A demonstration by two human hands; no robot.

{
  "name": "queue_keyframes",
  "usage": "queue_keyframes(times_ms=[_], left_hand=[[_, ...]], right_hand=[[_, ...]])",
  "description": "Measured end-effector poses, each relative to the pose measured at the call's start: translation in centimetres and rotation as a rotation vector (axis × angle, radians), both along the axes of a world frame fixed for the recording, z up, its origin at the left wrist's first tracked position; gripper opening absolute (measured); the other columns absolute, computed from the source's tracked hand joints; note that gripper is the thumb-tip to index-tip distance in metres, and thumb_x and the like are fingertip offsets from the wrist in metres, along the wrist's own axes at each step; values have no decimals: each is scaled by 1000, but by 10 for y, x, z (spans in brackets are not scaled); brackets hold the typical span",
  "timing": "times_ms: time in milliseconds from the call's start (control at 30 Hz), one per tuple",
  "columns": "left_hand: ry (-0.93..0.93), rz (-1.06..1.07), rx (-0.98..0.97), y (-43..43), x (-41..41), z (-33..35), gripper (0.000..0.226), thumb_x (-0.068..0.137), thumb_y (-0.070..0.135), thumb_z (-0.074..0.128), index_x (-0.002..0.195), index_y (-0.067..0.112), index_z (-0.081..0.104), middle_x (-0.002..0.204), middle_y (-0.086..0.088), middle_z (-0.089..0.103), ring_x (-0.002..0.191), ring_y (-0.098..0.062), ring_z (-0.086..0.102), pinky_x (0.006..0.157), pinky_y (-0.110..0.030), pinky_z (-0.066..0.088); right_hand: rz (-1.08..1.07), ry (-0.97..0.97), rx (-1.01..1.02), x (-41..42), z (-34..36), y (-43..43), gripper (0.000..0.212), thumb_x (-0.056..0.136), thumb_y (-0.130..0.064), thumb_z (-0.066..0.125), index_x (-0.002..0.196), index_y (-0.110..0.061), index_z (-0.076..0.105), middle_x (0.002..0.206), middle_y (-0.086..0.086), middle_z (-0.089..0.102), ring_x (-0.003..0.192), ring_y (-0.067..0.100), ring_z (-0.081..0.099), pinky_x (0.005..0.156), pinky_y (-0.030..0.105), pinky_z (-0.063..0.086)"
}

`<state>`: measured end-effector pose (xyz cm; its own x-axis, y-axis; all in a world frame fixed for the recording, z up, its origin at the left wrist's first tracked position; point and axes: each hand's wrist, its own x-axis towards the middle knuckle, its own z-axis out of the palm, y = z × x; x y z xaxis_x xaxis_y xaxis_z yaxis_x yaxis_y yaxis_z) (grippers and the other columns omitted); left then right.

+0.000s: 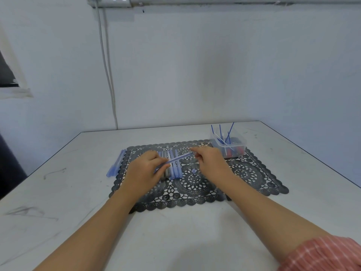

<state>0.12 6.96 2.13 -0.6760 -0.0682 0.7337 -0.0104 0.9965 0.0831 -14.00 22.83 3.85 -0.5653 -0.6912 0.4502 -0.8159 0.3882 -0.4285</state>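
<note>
A pale blue pen barrel [176, 159] is held slanted above a black lace placemat [197, 184]. My left hand [145, 169] grips its lower left end, and my right hand [210, 163] pinches its upper right end. Under the barrel, several more blue pens [174, 170] lie side by side on the mat. A small blue cap [193, 170] lies on the mat between my hands.
A clear plastic tub [228, 145] with blue refills and red and blue small parts stands at the mat's far right corner. A few blue pens [116, 165] lie off the mat's left edge. The white table meets the wall behind.
</note>
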Motion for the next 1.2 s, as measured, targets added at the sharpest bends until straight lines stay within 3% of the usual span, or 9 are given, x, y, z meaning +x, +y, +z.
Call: queue_keyframes(times_ms=[133, 267, 400, 533, 700, 800, 867, 967, 1200], left_hand=[[34, 69, 9, -5, -1, -1, 32, 86, 37, 53, 88, 12, 74, 71, 3, 61, 63, -13, 55, 50, -24, 44], [43, 139, 7, -9, -1, -3, 12, 78, 21, 74, 86, 12, 74, 68, 2, 61, 61, -16, 55, 49, -21, 39], [42, 109, -9, -11, -3, -3, 32, 85, 37, 52, 86, 14, 74, 68, 3, 61, 62, -15, 55, 49, -25, 45], [32, 68, -2, -9, -2, -3, 38, 86, 40, 46, 85, 13, 74, 69, 3, 60, 64, -15, 55, 49, -26, 46], [31, 52, -20, -8, -2, -1, 40, 86, 40, 45, 86, 13, 75, 69, 2, 61, 64, -16, 56, 51, -26, 47], [44, 49, -31, -7, -1, -1, 40, 86, 40, 46, 86, 13, 75, 69, 2, 61, 64, -16, 56, 51, -25, 46], [41, 46, -33, -7, -1, -1, 39, 86, 39, 47, 87, 13, 75, 69, 2, 61, 64, -16, 56, 51, -24, 45], [37, 54, -34, -7, -1, -1, 35, 86, 38, 50, 88, 13, 75, 69, 2, 61, 64, -15, 55, 51, -25, 46], [35, 28, -47, -7, -1, -1, 36, 87, 39, 48, 89, 15, 75, 71, 4, 61, 66, -13, 55, 53, -21, 43]], right_hand=[[-9, 6, 134, 0, -2, 1, 29, 94, -16, 51, 121, -13, 61, 115, 10, 59, 105, 22, 54, 93, 29, 40], [27, -30, 238, 5, -4, 0, 30, 91, -30, 56, 115, -15, 66, 113, 8, 55, 104, 22, 54, 90, 28, 40], [26, -11, 364, 9, -3, -2, 29, 91, -29, 57, 113, -15, 66, 112, 7, 61, 101, 19, 56, 88, 25, 41], [4, -36, 375, 7, -1, -3, 22, 91, -20, 57, 106, -13, 71, 107, 5, 68, 99, 18, 61, 91, 25, 42], [-37, -79, 240, 3, 5, 3, 20, 89, -8, 55, 100, -9, 71, 103, 5, 69, 95, 16, 61, 89, 23, 42], [-45, -114, 155, 0, 6, 5, 18, 90, -9, 55, 102, -9, 68, 91, 1, 65, 83, 13, 58, 89, 27, 47], [-48, -153, 93, -1, 6, 4, 23, 92, -8, 54, 112, -9, 65, 99, 4, 67, 85, 12, 60, 87, 27, 48], [-28, -193, 22, -1, 6, 3, 30, 95, -6, 49, 124, -5, 57, 111, 11, 66, 94, 12, 62, 78, 14, 43], [53, -88, -83, -1, 4, 2, 24, 89, -6, 58, 111, -5, 66, 104, 11, 68, 94, 20, 61, 83, 13, 38]])
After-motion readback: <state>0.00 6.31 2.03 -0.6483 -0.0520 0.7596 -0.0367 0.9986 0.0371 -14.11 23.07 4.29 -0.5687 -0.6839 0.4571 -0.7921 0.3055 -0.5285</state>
